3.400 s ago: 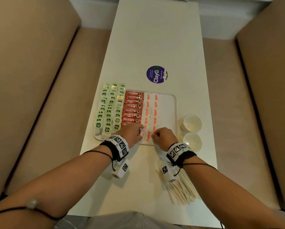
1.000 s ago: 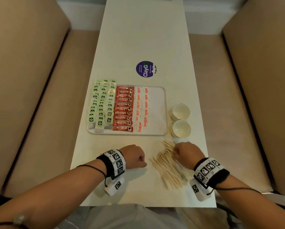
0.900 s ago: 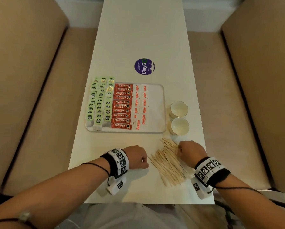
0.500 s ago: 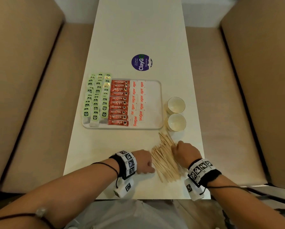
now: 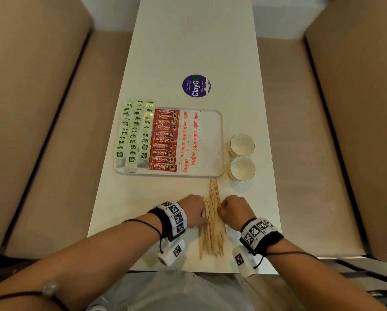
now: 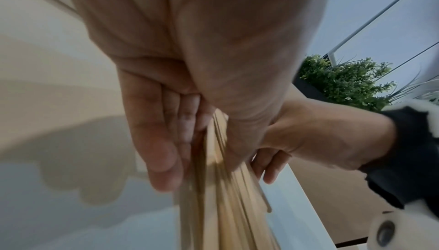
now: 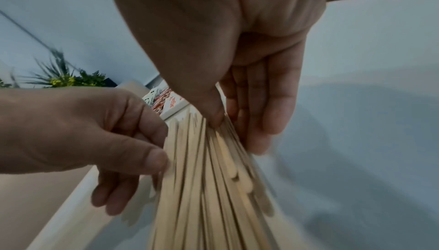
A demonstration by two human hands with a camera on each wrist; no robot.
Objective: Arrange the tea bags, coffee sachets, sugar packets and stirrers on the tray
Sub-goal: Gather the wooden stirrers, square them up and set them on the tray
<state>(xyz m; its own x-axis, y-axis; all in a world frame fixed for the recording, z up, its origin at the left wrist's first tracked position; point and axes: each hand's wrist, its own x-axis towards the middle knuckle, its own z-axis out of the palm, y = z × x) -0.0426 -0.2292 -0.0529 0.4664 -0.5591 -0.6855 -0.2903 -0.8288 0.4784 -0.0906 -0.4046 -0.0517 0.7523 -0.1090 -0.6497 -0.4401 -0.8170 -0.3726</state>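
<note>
Both hands closed in on one bundle from either side.

The left hand lay at 9 o'clock of the sticks, its fingers straight along them and its thumb pressing the other side. The right hand sat at 3 o'clock, thumb and straight fingers pinching the same sticks. Both forearms reached in from 6 o'clock, converging toward 12, and each wrist wore a black band with patterned tags, knuckles up, hands nearly touching.
</note>
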